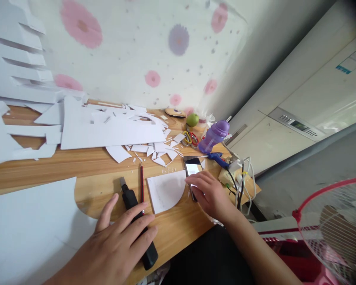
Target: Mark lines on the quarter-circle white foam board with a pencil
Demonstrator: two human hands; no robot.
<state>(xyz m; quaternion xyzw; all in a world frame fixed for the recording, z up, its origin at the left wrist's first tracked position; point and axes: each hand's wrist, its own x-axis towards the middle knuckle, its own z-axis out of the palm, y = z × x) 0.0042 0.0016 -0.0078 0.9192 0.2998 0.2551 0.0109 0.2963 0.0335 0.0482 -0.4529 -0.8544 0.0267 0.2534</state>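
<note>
My left hand [120, 233] is spread, its fingers lying across a black utility knife [129, 196] with a short metal blade at its far end. A red and black pencil [141, 184] lies alongside the knife, partly under my fingertips. My right hand [209, 194] rests over a phone [192, 168] with a lit screen, its fingers extended and hiding the phone's lower part. Between the hands is a white foam board piece [166, 192] with one rounded edge. At the left, a large white sheet [32, 221] with a curved cut-out edge reaches under my left hand.
White offcuts [112, 130] and small scraps are heaped along the wall. Scissors [192, 138], a green fruit [192, 119], a purple bottle [213, 136] and a blue glue gun [218, 159] stand or lie at the right. Cables [243, 182] hang by the table corner; a racket [338, 221] is at lower right.
</note>
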